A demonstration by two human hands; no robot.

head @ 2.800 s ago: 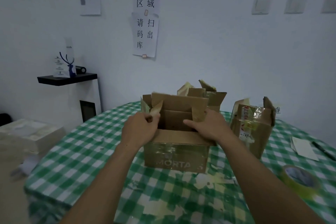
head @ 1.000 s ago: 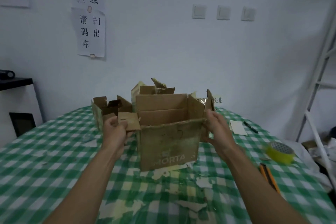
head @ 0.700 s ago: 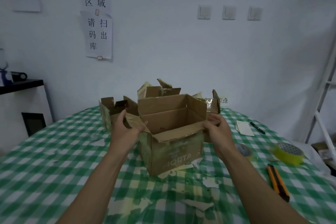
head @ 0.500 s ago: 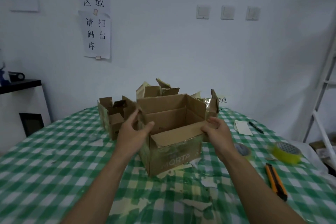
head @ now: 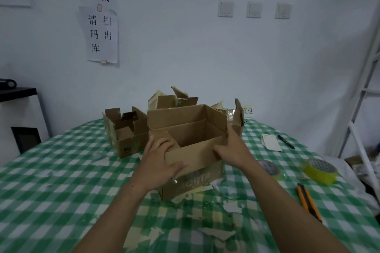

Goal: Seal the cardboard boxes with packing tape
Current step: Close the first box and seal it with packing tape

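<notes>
An open brown cardboard box printed "MORTA" stands mid-table, turned with a corner toward me. My left hand presses its left side flap inward, thumb lying on the near flap. My right hand holds the near flap at the box's right corner. The far flap stands upright. A yellow tape roll lies at the right, and a second roll shows just behind my right forearm.
Another open box stands to the left, and two more behind and at the right. An orange utility knife, a pen and a paper slip lie at the right. Torn tape scraps litter the green checked tablecloth.
The box has been turned so a corner faces me. My left hand moved from outside the left flap onto it and folded it inward. The near flap has risen.
</notes>
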